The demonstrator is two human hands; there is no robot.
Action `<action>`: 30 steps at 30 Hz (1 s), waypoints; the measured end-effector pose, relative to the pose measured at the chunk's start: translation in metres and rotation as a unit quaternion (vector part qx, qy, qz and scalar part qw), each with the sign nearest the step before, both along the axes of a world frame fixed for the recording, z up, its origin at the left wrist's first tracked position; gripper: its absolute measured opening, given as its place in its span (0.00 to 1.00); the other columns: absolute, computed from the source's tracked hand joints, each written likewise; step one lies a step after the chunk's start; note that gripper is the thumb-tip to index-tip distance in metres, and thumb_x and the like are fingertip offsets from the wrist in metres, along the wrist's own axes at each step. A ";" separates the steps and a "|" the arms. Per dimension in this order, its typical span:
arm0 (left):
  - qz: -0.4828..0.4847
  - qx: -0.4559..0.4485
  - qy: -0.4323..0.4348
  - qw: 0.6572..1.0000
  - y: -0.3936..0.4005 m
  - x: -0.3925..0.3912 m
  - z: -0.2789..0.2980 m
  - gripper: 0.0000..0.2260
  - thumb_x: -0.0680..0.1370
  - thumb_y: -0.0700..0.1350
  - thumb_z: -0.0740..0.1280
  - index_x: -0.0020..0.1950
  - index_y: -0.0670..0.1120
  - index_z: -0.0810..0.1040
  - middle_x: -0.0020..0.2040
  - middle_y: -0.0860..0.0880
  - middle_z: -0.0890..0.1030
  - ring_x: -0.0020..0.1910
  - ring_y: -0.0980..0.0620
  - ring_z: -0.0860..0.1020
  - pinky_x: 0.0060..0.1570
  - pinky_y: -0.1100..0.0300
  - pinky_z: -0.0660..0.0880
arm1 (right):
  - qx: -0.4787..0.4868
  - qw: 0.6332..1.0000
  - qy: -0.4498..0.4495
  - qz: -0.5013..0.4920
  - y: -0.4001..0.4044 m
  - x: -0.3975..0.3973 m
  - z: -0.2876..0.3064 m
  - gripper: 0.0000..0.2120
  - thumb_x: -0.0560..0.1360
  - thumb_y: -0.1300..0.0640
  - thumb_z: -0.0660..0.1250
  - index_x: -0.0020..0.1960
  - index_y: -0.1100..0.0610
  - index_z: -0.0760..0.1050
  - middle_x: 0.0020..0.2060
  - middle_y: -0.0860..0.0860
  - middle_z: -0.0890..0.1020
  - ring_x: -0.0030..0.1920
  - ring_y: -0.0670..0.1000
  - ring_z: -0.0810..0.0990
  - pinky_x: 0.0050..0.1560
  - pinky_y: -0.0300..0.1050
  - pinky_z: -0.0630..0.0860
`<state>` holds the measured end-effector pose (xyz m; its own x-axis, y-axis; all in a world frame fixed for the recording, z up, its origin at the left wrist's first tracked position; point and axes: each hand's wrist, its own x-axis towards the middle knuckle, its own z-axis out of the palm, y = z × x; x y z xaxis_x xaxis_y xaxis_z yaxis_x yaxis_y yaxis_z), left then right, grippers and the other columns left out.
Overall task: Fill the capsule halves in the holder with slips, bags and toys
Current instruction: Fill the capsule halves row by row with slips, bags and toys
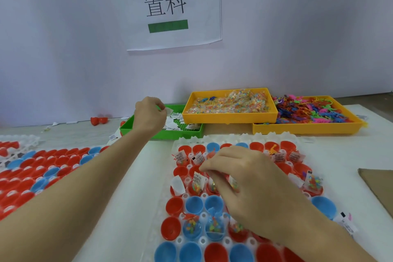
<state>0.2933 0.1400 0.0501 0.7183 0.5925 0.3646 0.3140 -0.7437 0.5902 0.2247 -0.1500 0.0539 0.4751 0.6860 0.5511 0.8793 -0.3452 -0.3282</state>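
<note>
Here, one hand picks slips while the other works over the capsule holder.
The left hand point(148, 115) reaches into the green tray point(161, 133), fingers pinched on a white slip point(169, 110). The right hand point(242, 178) hovers over the white holder point(161, 193), fingers curled down together; whether they grip anything I cannot tell. Red and blue capsule halves point(193, 205) fill the holder, some holding slips and bead bags. Behind sit a yellow bag tray point(229, 118) and toy tray point(306, 128).

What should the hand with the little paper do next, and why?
Probably carry it back to the holder. The left hand pinches a white slip over the green tray, and several capsule halves, like the red one in the left column, look empty. Dropping it there seems the likely next move.
</note>
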 end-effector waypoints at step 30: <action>-0.319 0.002 -0.183 0.930 -0.105 -0.159 -0.020 0.10 0.73 0.36 0.74 0.48 0.50 0.88 0.50 0.54 0.85 0.48 0.57 0.83 0.46 0.65 0.79 | 0.175 0.899 0.401 -0.037 0.011 -0.021 0.002 0.03 0.75 0.55 0.72 0.45 0.50 0.84 0.31 0.47 0.85 0.31 0.40 0.82 0.34 0.26 0.72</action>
<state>0.1339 0.0346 0.0300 0.7504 0.0866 0.6553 -0.4127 -0.7130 0.5669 0.2035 -0.1389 0.0563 0.8526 0.4875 0.1883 0.2914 -0.1444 -0.9456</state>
